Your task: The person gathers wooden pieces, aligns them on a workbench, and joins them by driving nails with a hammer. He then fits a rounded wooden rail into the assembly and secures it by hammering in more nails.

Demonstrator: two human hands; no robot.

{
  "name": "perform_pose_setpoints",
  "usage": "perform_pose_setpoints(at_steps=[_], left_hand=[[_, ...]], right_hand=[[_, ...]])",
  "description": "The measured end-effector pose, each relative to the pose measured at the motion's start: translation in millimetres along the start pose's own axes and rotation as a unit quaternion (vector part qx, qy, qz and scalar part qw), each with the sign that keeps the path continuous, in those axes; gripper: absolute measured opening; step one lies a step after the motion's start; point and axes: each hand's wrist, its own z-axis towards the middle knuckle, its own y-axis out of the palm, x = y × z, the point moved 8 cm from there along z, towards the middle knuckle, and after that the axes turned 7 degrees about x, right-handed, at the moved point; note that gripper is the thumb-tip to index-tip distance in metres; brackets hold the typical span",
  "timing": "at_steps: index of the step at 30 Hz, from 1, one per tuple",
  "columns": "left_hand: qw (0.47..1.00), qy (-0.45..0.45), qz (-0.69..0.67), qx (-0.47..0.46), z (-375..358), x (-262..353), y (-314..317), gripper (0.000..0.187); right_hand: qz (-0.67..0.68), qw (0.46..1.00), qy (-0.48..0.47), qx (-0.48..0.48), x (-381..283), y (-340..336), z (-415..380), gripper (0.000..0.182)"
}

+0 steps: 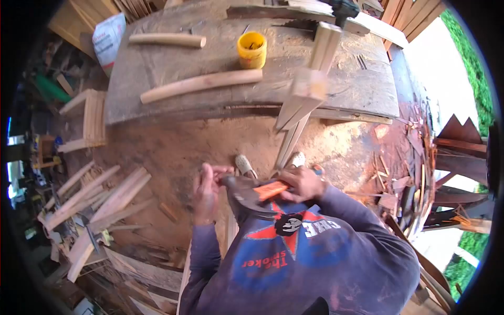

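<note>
My left hand (206, 190) is raised in front of my waist, its fingers bent together towards the right. Its fingertips are right at the end of a dark curved piece (242, 195) that lies across the front of my body. What they pinch, I cannot make out. My right hand (303, 184) is closed around the end of a bright orange flat piece (271, 190), which points left and overlaps the dark piece. My printed dark sweatshirt (252, 283) is just below both hands.
Ahead, a wooden workbench (173, 63) carries a yellow tub (252, 51), curved wooden pieces (202, 85) and a saw (299, 24). A blurred wooden post (307, 92) juts over its front edge. Cut timber (86, 197) is piled at left; scrap wood (388, 199) lies at right.
</note>
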Motion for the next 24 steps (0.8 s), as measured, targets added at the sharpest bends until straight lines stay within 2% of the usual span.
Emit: perform_pose_setpoints(at_steps=[1, 3, 4, 5, 7, 9, 10, 11, 13, 14, 15, 16, 17, 18, 19, 22, 24], left_hand=[[1.000, 0.016, 0.014, -0.004, 11, 2, 16, 0.034], [0.999, -0.023, -0.046, -0.001, 49, -8, 48, 0.039], [0.997, -0.011, -0.068, 0.027, 71, -9, 54, 0.040], [0.995, -0.001, -0.089, 0.054, 99, -11, 58, 0.042], [0.979, -0.052, -0.160, 0.115, 166, -28, 48, 0.051], [0.953, -0.115, -0.141, 0.241, 228, -41, 23, 0.069], [0.955, -0.117, -0.132, 0.238, 251, -42, 24, 0.069], [0.954, -0.067, -0.024, 0.290, 270, -31, 18, 0.077], [0.975, -0.006, 0.079, 0.205, 378, -38, -25, 0.092], [0.964, 0.012, 0.094, 0.250, 390, -35, -26, 0.088], [0.950, 0.029, 0.108, 0.293, 401, -33, -28, 0.084], [0.953, 0.027, 0.112, 0.280, 416, -29, -29, 0.084], [0.968, -0.020, 0.079, 0.236, 440, -35, -38, 0.076], [0.978, -0.066, 0.039, 0.195, 455, -41, -38, 0.067], [0.978, -0.068, 0.028, 0.193, 462, -41, -37, 0.067], [0.963, -0.173, 0.028, 0.204, 468, -40, -47, 0.048], [0.948, -0.234, 0.032, 0.214, 445, -42, -62, 0.039]], right_hand=[[0.026, 0.998, 0.051, 0.017, 15, -16, -24, 0.035], [0.047, 0.994, 0.039, 0.091, 22, -58, -60, 0.038], [0.029, 0.993, 0.076, 0.090, 39, -66, -84, 0.040], [0.033, 0.987, 0.083, 0.130, 42, -85, -101, 0.042], [0.030, 0.969, 0.131, 0.207, 60, -106, -139, 0.042], [0.050, 0.939, 0.162, 0.298, 83, -112, -177, 0.035], [-0.205, 0.939, 0.029, 0.274, 55, -119, -174, 0.025], [0.022, 0.913, 0.231, 0.334, 61, -141, -177, 0.021], [0.091, 0.863, 0.329, 0.373, 98, -123, -207, 0.025], [0.134, 0.828, 0.340, 0.425, 114, -112, -220, 0.026], [0.130, 0.820, 0.343, 0.439, 110, -109, -217, 0.026], [0.157, 0.793, 0.332, 0.486, 104, -107, -213, 0.027], [0.181, 0.768, 0.317, 0.527, 99, -109, -211, 0.027], [0.038, 0.799, 0.378, 0.466, 106, -105, -212, 0.028], [0.039, 0.793, 0.355, 0.494, 104, -98, -206, 0.026], [0.018, 0.785, 0.248, 0.567, 73, -102, -167, 0.023], [0.228, 0.726, 0.384, 0.523, 106, -51, -176, 0.033]])
